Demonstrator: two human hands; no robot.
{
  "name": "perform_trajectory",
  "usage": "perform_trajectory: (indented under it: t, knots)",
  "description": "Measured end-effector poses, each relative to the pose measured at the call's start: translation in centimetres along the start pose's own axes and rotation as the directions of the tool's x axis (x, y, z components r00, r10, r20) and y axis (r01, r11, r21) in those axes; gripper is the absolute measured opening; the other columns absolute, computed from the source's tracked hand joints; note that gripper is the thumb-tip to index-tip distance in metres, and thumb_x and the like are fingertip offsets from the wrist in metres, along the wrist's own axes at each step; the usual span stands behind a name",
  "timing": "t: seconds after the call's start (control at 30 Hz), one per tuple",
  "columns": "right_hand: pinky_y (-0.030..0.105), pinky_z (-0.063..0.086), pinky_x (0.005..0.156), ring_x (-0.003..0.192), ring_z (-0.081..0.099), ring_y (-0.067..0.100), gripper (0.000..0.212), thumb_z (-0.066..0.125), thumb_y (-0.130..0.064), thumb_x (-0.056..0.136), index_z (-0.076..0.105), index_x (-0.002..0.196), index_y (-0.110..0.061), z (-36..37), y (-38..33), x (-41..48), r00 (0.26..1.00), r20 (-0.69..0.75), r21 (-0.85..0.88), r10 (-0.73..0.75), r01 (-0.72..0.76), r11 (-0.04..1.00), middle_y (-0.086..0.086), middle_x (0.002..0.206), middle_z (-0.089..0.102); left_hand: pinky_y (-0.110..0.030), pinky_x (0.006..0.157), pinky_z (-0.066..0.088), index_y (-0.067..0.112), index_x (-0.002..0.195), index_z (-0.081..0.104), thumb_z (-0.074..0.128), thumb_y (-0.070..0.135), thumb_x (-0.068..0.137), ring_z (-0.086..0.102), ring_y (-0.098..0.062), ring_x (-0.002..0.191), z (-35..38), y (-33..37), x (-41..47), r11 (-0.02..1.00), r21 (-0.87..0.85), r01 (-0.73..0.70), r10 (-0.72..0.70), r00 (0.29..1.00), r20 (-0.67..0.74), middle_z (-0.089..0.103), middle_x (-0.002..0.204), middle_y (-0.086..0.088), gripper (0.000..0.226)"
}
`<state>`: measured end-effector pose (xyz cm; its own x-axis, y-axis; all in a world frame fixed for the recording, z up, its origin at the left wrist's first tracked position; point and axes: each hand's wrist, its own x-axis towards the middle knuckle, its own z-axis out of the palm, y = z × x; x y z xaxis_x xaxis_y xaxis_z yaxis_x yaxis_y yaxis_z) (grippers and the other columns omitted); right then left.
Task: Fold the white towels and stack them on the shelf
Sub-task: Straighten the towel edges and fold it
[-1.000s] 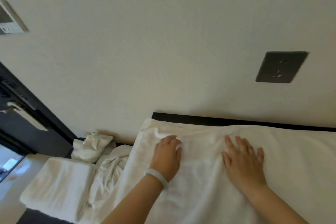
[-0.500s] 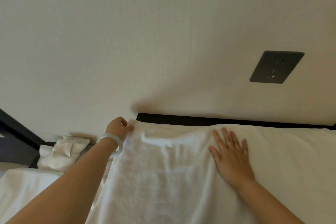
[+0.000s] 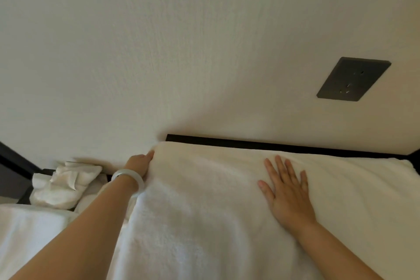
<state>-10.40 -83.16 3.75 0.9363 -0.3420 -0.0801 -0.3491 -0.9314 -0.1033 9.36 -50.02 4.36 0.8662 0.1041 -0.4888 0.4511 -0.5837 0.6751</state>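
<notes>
A person's hands work a large white towel [image 3: 204, 211] spread across a surface whose dark far edge [image 3: 250, 144] runs along a pale wall [image 3: 159, 52]. The left hand [image 3: 139, 162], a pale bangle [image 3: 127, 175] on its wrist, grips the towel's far left corner, one digit on top and the rest hidden behind the cloth. The right hand [image 3: 286, 191] lies flat on the towel's middle, fingers straight and spread, palm down. To the left, beside the towel's edge, a crumpled heap of white towels [image 3: 63, 186] sits against the wall, with another white cloth [image 3: 29, 229] lying in front of it. A dark socket plate [image 3: 353, 79] is set in the wall above right.
</notes>
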Motion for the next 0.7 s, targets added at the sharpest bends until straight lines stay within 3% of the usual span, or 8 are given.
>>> perform_trajectory:
  t: [0.17, 0.27, 0.4, 0.47, 0.53, 0.6, 0.67, 0.7]
  knots:
    - [0.041, -0.017, 0.120, 0.150, -0.019, 0.009, 0.077, -0.012, -0.070, 0.084, -0.008, 0.155, -0.042, -0.4, -0.3, 0.0, 1.000, 0.020, -0.001, 0.014, -0.014, 1.000, -0.011, 0.165, -0.014, -0.050, 0.105, 0.044, 0.005, 0.123, 0.060, 0.044, 0.053, 0.099, 0.061, -0.036, 0.111, -0.4, -2.5, -0.8, 0.930, -0.346, 0.121, -0.055, 0.979, 0.195, 0.067, 0.116, -0.016, 0.057]
    - [0.043, -0.013, 0.121, 0.151, -0.017, 0.010, 0.077, -0.009, -0.069, 0.083, -0.007, 0.156, -0.042, -1.0, -0.7, -0.1, 0.998, 0.048, -0.006, 0.034, -0.034, 0.999, -0.012, 0.165, -0.014, -0.049, 0.097, 0.050, 0.009, 0.122, 0.065, 0.053, 0.051, 0.095, 0.065, -0.034, 0.110, -1.6, -4.4, -2.0, 0.841, -0.513, 0.172, -0.005, 0.950, 0.311, 0.070, 0.116, -0.016, 0.051]
    - [0.050, -0.014, 0.120, 0.151, -0.021, 0.017, 0.078, -0.010, -0.068, 0.083, -0.011, 0.155, -0.040, -1.6, -1.8, -0.6, 0.996, 0.070, -0.021, 0.052, -0.050, 0.999, -0.008, 0.165, -0.019, -0.044, 0.090, 0.052, 0.008, 0.116, 0.070, 0.066, 0.050, 0.088, 0.068, -0.030, 0.108, -3.1, -6.5, -3.9, 0.813, -0.534, 0.234, 0.046, 0.887, 0.459, 0.070, 0.117, -0.013, 0.051]
    - [0.050, -0.019, 0.118, 0.149, -0.025, 0.017, 0.071, -0.014, -0.070, 0.087, -0.019, 0.153, -0.042, -1.0, -3.1, -1.6, 0.999, 0.049, -0.020, -0.015, 0.016, 1.000, -0.011, 0.161, -0.026, -0.046, 0.092, 0.053, 0.008, 0.113, 0.070, 0.062, 0.054, 0.088, 0.070, -0.031, 0.102, -3.4, -6.6, -4.5, 0.891, -0.433, 0.134, 0.034, 0.933, 0.359, 0.073, 0.109, -0.013, 0.054]
    - [0.051, -0.017, 0.119, 0.150, -0.024, 0.016, 0.069, -0.019, -0.070, 0.086, -0.024, 0.150, -0.044, -0.4, -4.1, -2.6, 0.996, 0.065, -0.053, -0.063, 0.066, 0.996, -0.014, 0.158, -0.029, -0.047, 0.093, 0.052, 0.008, 0.106, 0.071, 0.055, 0.058, 0.091, 0.069, -0.032, 0.094, -3.1, -6.2, -5.1, 0.976, -0.215, -0.022, 0.053, 0.989, 0.138, 0.074, 0.099, -0.012, 0.055]
    - [0.052, -0.013, 0.120, 0.150, -0.022, 0.016, 0.073, -0.017, -0.070, 0.084, -0.021, 0.151, -0.044, -0.3, -4.5, -2.8, 0.994, 0.100, -0.066, -0.051, 0.058, 0.996, -0.014, 0.160, -0.026, -0.040, 0.085, 0.050, 0.006, 0.103, 0.071, 0.050, 0.059, 0.093, 0.064, -0.028, 0.087, -2.7, -5.4, -5.8, 0.996, -0.038, -0.081, 0.081, 0.997, -0.007, 0.071, 0.092, -0.010, 0.058]
    - [0.052, -0.012, 0.120, 0.150, -0.022, 0.017, 0.076, -0.013, -0.069, 0.082, -0.018, 0.153, -0.043, -0.8, -4.5, -2.7, 0.991, 0.126, -0.060, -0.039, 0.047, 0.997, -0.012, 0.162, -0.024, -0.035, 0.076, 0.047, 0.006, 0.107, 0.068, 0.052, 0.058, 0.092, 0.061, -0.023, 0.083, -2.8, -4.9, -6.6, 0.997, -0.058, -0.047, 0.047, 0.999, -0.015, 0.068, 0.090, -0.005, 0.056]
    - [0.053, -0.012, 0.120, 0.150, -0.022, 0.018, 0.077, -0.012, -0.069, 0.082, -0.017, 0.154, -0.042, -1.1, -4.5, -2.6, 0.990, 0.140, -0.057, -0.033, 0.042, 0.997, -0.010, 0.163, -0.023, -0.036, 0.081, 0.049, 0.007, 0.110, 0.067, 0.054, 0.057, 0.092, 0.063, -0.024, 0.087, -3.0, -5.2, -7.0, 0.989, -0.148, -0.006, 0.011, 0.999, 0.030, 0.068, 0.093, -0.006, 0.055]
